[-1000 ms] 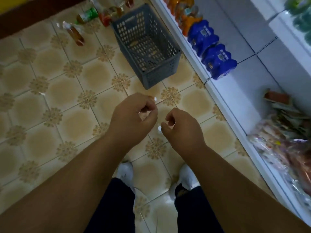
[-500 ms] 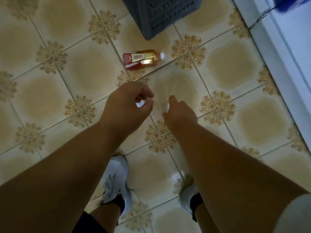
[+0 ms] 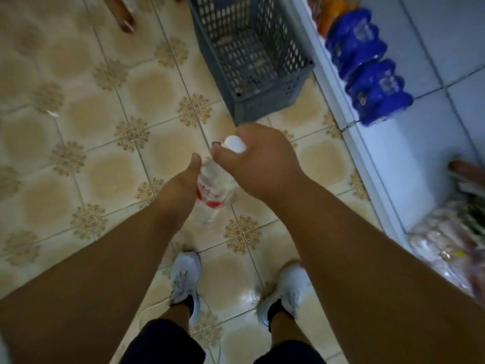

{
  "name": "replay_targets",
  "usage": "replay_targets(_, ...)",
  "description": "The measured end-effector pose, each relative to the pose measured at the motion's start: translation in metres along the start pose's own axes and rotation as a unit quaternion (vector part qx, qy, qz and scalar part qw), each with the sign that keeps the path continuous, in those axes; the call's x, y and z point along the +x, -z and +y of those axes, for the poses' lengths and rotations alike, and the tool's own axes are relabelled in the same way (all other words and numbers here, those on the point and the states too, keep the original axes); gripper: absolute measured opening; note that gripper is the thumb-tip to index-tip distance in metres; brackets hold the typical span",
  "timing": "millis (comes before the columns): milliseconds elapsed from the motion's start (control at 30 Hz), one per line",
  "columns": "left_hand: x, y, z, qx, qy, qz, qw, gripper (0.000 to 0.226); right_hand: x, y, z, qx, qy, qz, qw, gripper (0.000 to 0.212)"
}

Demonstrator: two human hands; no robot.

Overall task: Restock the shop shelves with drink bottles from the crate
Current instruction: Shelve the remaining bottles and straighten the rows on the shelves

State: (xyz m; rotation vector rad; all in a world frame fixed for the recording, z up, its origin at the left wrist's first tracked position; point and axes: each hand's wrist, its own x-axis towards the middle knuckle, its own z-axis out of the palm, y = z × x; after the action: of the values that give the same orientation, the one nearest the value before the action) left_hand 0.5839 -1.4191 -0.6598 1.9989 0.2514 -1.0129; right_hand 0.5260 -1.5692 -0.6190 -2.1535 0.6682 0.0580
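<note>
Both hands have come together on a clear bottle (image 3: 215, 187) with a red label, where half a second ago they were holding nothing. Left hand (image 3: 181, 185) is gripping its body, right hand (image 3: 265, 161) is closing its fingers (image 3: 223, 156) around the white cap (image 3: 235, 144), just in front of the grey crate (image 3: 252, 61).

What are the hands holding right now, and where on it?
A clear bottle with a red label: the right hand grips its neck just below the white cap, and the left hand is against its body.
</note>
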Motion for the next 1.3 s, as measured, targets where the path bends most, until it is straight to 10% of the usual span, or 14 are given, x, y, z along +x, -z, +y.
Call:
replay_targets(233, -0.154, 0.064, 0.138, -0.169, -0.075, -0.05, 0.981, 0.067, -0.032, 0.129, -0.189, 0.119, 0.032, 0.109, 0.986, 0.038)
replay_targets(567, -0.29, 0.135, 0.212, -0.264, -0.168, -0.033, 0.949, 0.064, -0.116, 0.179, -0.335, 0.358, 0.021, 0.02, 0.933, 0.032)
replay_targets(800, -0.283, 0.236, 0.236, -0.281, -0.226, -0.161, 0.919, 0.068, -0.095, 0.17, -0.427, 0.437, 0.059, 0.032, 0.897, 0.027)
replay_targets(1300, -0.176, 0.42, 0.291, -0.298, -0.211, -0.149, 0.919, 0.07, 0.036, 0.062, -0.573, 0.4, 0.05, 0.075, 0.912, 0.033)
